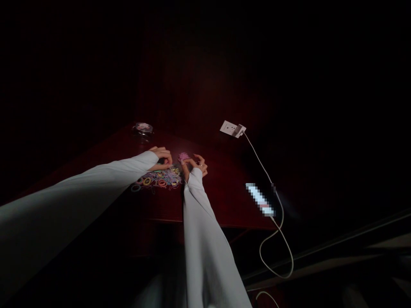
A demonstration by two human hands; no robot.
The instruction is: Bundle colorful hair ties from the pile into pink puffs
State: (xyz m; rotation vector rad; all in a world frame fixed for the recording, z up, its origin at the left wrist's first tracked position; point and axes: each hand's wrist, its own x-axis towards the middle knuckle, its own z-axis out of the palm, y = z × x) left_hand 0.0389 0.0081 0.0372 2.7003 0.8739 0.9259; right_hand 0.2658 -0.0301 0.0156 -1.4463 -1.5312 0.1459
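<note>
A loose pile of hair ties (162,183) in many pastel colours lies on the dark red table. At the pile's back left edge is my left hand (162,156), its fingers curled toward the thumb; whatever is between them is too small to make out. My right hand (196,166), with a ring on one finger, is at the pile's right side. Its thumb and forefinger come together on a small bunch of pink hair ties (183,156), while the other fingers are bent away. Long pale sleeves cover both arms.
A round clear container (143,128) stands at the back left of the table (221,201). Farther right lies a white power strip (230,128) with a plugged-in charger. Its white cable (258,156) runs toward a lit, blurred-out phone (260,199) and loops past the table edge.
</note>
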